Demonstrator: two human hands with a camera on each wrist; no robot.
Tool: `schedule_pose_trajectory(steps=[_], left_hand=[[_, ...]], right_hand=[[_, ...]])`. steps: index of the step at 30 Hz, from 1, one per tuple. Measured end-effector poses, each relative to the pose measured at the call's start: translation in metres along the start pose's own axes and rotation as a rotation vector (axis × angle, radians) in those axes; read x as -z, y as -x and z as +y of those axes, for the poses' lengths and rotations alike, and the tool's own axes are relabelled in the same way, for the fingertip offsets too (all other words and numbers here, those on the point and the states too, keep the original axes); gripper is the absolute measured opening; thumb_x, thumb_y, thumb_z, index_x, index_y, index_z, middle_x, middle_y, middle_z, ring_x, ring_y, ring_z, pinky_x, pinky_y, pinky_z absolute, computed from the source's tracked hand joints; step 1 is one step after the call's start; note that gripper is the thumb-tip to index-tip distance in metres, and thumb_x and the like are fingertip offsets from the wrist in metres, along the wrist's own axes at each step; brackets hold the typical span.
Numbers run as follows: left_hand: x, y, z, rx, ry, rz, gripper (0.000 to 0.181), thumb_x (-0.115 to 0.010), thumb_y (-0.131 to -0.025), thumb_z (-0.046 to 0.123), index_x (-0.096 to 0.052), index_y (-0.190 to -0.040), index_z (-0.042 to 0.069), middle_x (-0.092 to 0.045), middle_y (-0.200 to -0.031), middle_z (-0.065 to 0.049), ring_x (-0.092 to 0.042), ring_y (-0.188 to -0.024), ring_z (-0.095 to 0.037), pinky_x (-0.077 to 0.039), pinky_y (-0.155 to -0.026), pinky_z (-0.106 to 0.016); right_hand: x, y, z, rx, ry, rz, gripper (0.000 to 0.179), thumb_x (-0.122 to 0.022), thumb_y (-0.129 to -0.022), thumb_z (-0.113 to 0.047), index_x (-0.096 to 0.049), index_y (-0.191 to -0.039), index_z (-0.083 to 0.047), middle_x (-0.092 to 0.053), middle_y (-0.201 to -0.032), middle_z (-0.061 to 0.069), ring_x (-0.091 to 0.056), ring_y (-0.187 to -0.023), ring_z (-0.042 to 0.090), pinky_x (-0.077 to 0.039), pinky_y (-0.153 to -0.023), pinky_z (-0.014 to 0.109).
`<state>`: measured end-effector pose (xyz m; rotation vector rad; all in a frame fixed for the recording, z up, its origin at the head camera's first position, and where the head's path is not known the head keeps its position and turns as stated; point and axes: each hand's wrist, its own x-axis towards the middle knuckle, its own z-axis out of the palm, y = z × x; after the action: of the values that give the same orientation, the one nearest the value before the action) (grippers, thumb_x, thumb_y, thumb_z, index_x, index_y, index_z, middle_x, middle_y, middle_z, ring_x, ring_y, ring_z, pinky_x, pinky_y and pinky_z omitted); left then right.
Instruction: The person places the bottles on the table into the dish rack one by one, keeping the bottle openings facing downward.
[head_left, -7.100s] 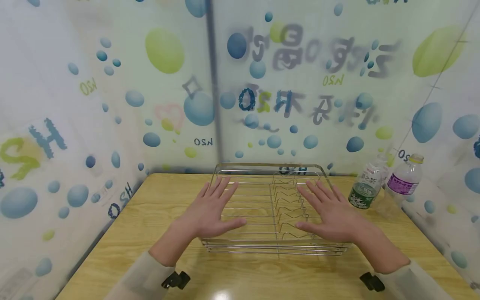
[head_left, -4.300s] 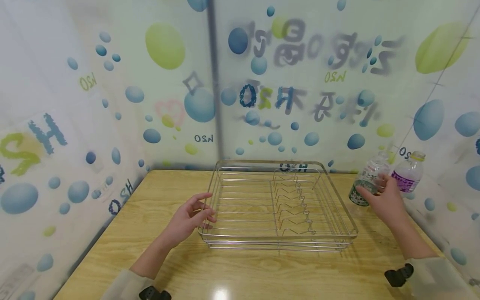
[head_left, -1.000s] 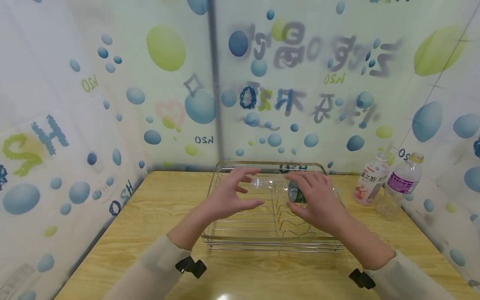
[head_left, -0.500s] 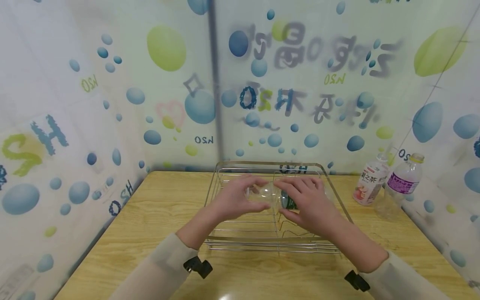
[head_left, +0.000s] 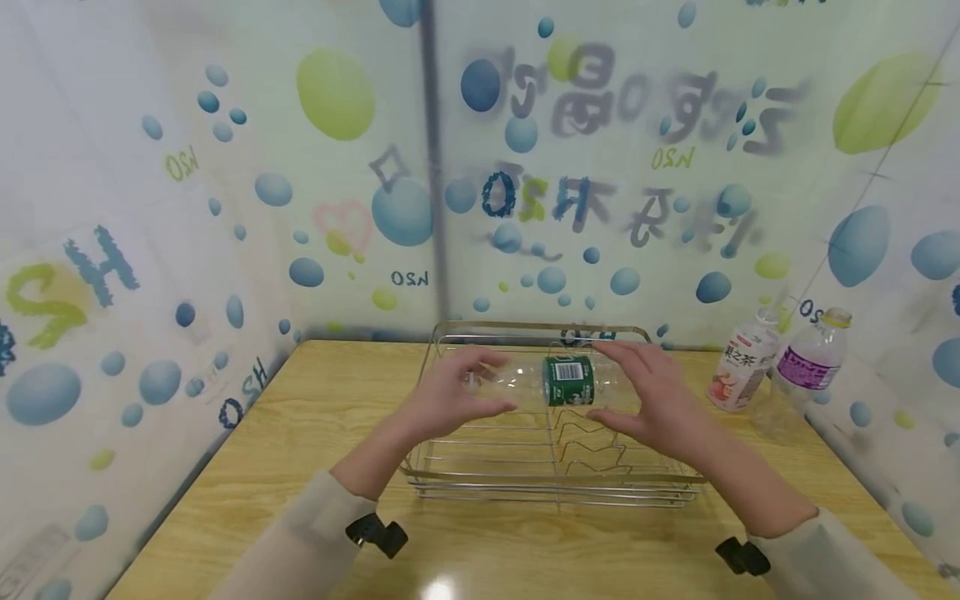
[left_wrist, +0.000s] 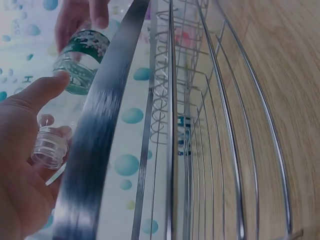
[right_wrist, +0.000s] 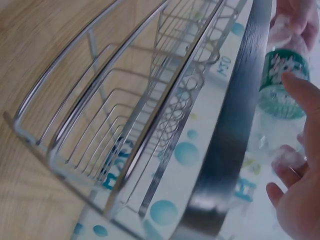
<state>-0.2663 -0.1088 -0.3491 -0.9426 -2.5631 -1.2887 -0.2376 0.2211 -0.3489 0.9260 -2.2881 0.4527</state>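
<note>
A clear plastic bottle (head_left: 568,382) with a green label and barcode lies sideways in the air over a wire dish rack (head_left: 487,478). My left hand (head_left: 450,392) holds its neck end, fingers behind and thumb in front. The base end sits between the thumb and fingers of my right hand (head_left: 663,400). In the left wrist view the bottle's open, capless mouth (left_wrist: 49,150) shows beside my left fingers. The right wrist view has my right thumb (right_wrist: 300,92) against the bottle's side, with the fingers around the base.
At the right of the wooden table (head_left: 300,500) stand a bottle with a pink and white label (head_left: 738,367) and one with a purple label and yellow cap (head_left: 806,367). A bubble-patterned curtain (head_left: 495,275) rises behind the table.
The right hand took the green-labelled bottle from the right side and carried it over the rack. The left hand came to its neck. In the last half second the hands spread apart, exposing the label.
</note>
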Motion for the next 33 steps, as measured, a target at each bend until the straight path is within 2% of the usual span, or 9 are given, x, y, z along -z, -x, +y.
schedule_pose_trajectory(steps=[6, 9, 12, 16, 19, 22, 25, 29, 33], left_hand=[[0.008, 0.008, -0.008, 0.066, 0.048, 0.015, 0.056, -0.093, -0.091, 0.029, -0.07, -0.142, 0.018, -0.073, -0.14, -0.001, -0.073, -0.126, -0.03, -0.062, -0.103, -0.05], [0.008, 0.009, -0.01, 0.089, 0.049, 0.0, 0.058, -0.092, -0.091, 0.033, -0.069, -0.143, 0.02, -0.073, -0.14, 0.001, -0.072, -0.127, -0.027, -0.062, -0.104, -0.05], [0.006, 0.009, -0.011, 0.11, 0.056, -0.023, 0.06, -0.091, -0.093, 0.035, -0.067, -0.146, 0.019, -0.073, -0.139, 0.0, -0.071, -0.127, -0.026, -0.062, -0.104, -0.048], [0.002, 0.008, -0.012, 0.139, 0.083, -0.066, 0.062, -0.089, -0.095, 0.034, -0.065, -0.148, 0.016, -0.072, -0.143, -0.006, -0.069, -0.131, -0.033, -0.061, -0.106, -0.051], [-0.003, 0.006, -0.012, 0.144, 0.084, -0.095, 0.065, -0.087, -0.096, 0.035, -0.061, -0.152, 0.016, -0.069, -0.147, -0.011, -0.067, -0.134, -0.038, -0.059, -0.11, -0.056], [-0.008, 0.002, -0.009, 0.12, 0.073, -0.11, 0.07, -0.086, -0.097, 0.035, -0.056, -0.158, 0.017, -0.066, -0.152, -0.012, -0.066, -0.137, -0.037, -0.056, -0.114, -0.06], [-0.013, -0.002, -0.003, 0.086, 0.04, -0.099, 0.076, -0.087, -0.097, 0.034, -0.052, -0.163, 0.019, -0.063, -0.155, -0.011, -0.064, -0.138, -0.035, -0.055, -0.115, -0.061], [-0.019, -0.006, 0.001, 0.082, 0.005, -0.066, 0.073, -0.088, -0.096, 0.033, -0.057, -0.16, 0.019, -0.058, -0.15, -0.006, -0.06, -0.136, -0.03, -0.056, -0.113, -0.056], [-0.023, -0.007, 0.003, 0.092, 0.022, -0.062, 0.069, -0.087, -0.097, 0.029, -0.058, -0.159, 0.018, -0.059, -0.147, -0.007, -0.061, -0.134, -0.031, -0.06, -0.108, -0.052]], right_hand=[[0.009, 0.007, 0.008, -0.2, -0.172, -0.1, 0.082, -0.092, -0.091, -0.02, -0.049, -0.16, -0.011, -0.057, -0.151, 0.017, -0.059, -0.133, 0.04, -0.055, -0.104, 0.068], [0.011, 0.006, 0.007, -0.238, -0.233, -0.087, 0.078, -0.09, -0.093, -0.017, -0.049, -0.16, -0.011, -0.057, -0.151, 0.016, -0.063, -0.126, 0.036, -0.059, -0.103, 0.061], [0.013, 0.004, 0.005, -0.254, -0.294, -0.05, 0.077, -0.09, -0.093, -0.014, -0.05, -0.159, -0.012, -0.058, -0.152, 0.013, -0.066, -0.126, 0.035, -0.061, -0.106, 0.036], [0.016, -0.001, 0.002, -0.285, -0.385, -0.026, 0.076, -0.087, -0.096, -0.013, -0.049, -0.162, -0.017, -0.057, -0.153, 0.008, -0.066, -0.127, 0.025, -0.049, -0.103, 0.008], [0.017, -0.005, 0.0, -0.294, -0.44, -0.023, 0.076, -0.083, -0.099, -0.011, -0.047, -0.165, -0.023, -0.054, -0.154, 0.007, -0.061, -0.128, 0.013, -0.05, -0.101, 0.006], [0.019, -0.01, -0.003, -0.295, -0.476, -0.026, 0.076, -0.081, -0.101, -0.011, -0.045, -0.166, -0.027, -0.051, -0.155, 0.007, -0.056, -0.133, 0.011, -0.051, -0.102, 0.008], [0.02, -0.016, -0.007, -0.297, -0.508, -0.025, 0.076, -0.08, -0.102, -0.01, -0.045, -0.167, -0.027, -0.049, -0.156, 0.01, -0.054, -0.137, 0.021, -0.051, -0.102, 0.007], [0.02, -0.027, -0.013, -0.301, -0.533, -0.004, 0.076, -0.079, -0.102, -0.008, -0.043, -0.168, -0.021, -0.046, -0.161, 0.014, -0.052, -0.14, 0.034, -0.049, -0.102, 0.004], [0.018, -0.038, -0.017, -0.305, -0.522, 0.012, 0.074, -0.079, -0.102, -0.011, -0.044, -0.166, -0.016, -0.044, -0.165, 0.013, -0.054, -0.139, 0.034, -0.05, -0.101, 0.004]])
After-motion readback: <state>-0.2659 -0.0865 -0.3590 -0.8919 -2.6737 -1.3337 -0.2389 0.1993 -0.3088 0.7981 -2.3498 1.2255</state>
